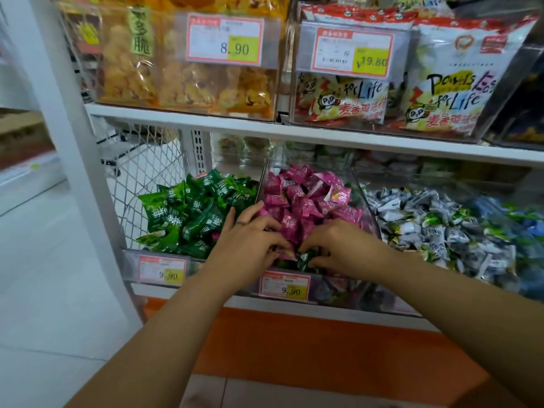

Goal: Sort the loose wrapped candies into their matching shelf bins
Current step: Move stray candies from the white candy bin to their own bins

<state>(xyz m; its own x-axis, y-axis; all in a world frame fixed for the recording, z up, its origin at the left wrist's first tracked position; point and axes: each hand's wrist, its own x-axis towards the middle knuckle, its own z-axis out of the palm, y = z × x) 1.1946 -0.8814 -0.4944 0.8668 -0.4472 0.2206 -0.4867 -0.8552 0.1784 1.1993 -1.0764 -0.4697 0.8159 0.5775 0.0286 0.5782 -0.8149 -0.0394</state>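
Three clear shelf bins stand side by side: green wrapped candies (194, 213) on the left, pink wrapped candies (309, 198) in the middle, grey-white candies (426, 228) on the right. Both hands reach into the front of the pink bin (365, 198). My left hand (247, 240) lies over the pink candies with its fingertips curled into the pile. My right hand (341, 245) pinches a stray green candy (304, 259) lying among the pink ones at the bin's front. My hands partly hide the candies beneath them.
Price tags reading 9.90 (284, 288) hang on the bin fronts. The shelf above (265, 129) carries bagged snacks in clear boxes. A white post (73, 142) and wire mesh (141, 172) stand at the left. Blue candies (527, 219) lie at the far right.
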